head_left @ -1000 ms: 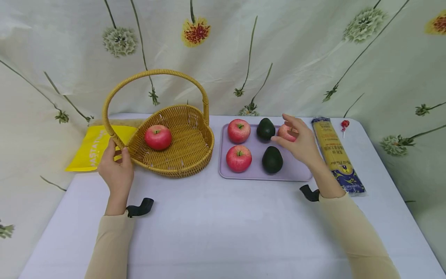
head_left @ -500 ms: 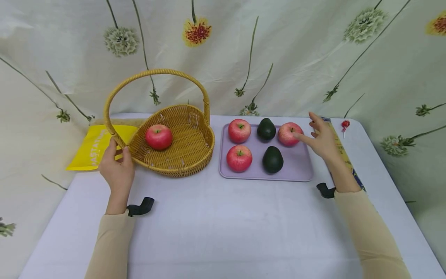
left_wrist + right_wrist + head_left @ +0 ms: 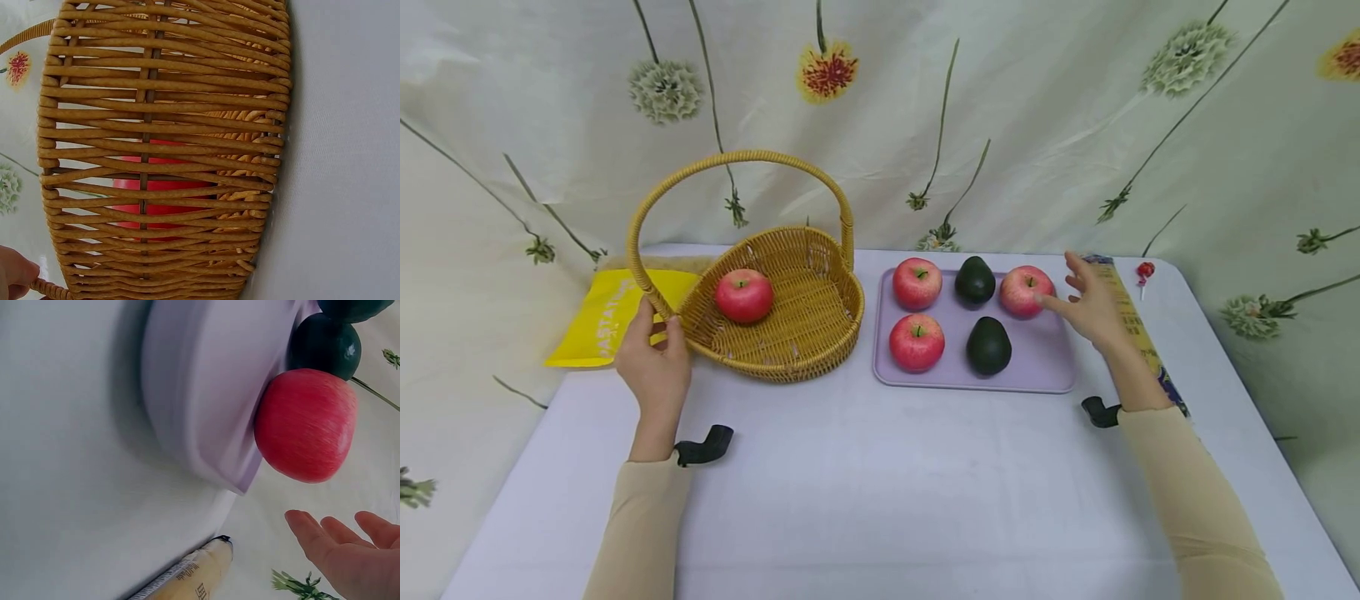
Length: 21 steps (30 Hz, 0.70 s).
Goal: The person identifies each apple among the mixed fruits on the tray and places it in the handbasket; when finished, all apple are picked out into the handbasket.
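One round, streaked red apple (image 3: 306, 425) sits near the parted right fingers (image 3: 310, 536); left fingers (image 3: 676, 340) pinch an arched, wicker-wrapped handle (image 3: 760, 156).

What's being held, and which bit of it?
The left grip holds the basket by its handle, low down; the right grip holds nothing.
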Motion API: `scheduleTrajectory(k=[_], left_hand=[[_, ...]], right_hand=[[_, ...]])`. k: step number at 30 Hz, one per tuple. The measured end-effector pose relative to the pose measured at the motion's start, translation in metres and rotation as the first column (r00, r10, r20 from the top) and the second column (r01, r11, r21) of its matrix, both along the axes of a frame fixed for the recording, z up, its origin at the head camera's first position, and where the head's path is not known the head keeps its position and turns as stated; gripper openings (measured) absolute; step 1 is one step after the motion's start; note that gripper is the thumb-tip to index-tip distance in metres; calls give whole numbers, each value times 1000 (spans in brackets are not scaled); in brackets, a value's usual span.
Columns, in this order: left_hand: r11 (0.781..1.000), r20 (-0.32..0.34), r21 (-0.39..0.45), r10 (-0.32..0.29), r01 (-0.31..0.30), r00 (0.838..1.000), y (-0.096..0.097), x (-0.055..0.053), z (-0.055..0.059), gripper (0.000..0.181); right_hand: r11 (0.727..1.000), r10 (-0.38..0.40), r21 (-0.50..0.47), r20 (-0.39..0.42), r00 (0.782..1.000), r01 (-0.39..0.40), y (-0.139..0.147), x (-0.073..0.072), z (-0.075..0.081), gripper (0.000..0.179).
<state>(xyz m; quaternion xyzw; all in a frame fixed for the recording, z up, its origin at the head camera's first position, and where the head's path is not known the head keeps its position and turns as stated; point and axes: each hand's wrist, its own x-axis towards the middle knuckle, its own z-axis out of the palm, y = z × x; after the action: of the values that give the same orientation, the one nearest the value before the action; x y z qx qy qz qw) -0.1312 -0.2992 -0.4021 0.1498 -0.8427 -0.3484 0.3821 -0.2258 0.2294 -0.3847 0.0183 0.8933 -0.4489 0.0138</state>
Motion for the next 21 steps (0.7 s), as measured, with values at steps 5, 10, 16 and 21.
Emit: scheduleTrajectory(k=[5,10,16,21], left_hand=[[1000,6,-4,4,-4,1000,-1,0,0,37],[1000,8,-3,1,-1,1000,-1,1,0,39],[1000,1,-1,-5,5,1000,-1,1,0,37],[1000,-2,1,-6,6,1000,0,1,0,36]], right_hand=[[1000,22,-3,17,1000,-22,1,-1,-3,89],[999,30,-18,30,999,-30,0,-4,-6,89],[999,29,-16,51,998,-29,-1,-8,-9,88],[999,46,-20,50,998,-45,-2,-11,-12,87]])
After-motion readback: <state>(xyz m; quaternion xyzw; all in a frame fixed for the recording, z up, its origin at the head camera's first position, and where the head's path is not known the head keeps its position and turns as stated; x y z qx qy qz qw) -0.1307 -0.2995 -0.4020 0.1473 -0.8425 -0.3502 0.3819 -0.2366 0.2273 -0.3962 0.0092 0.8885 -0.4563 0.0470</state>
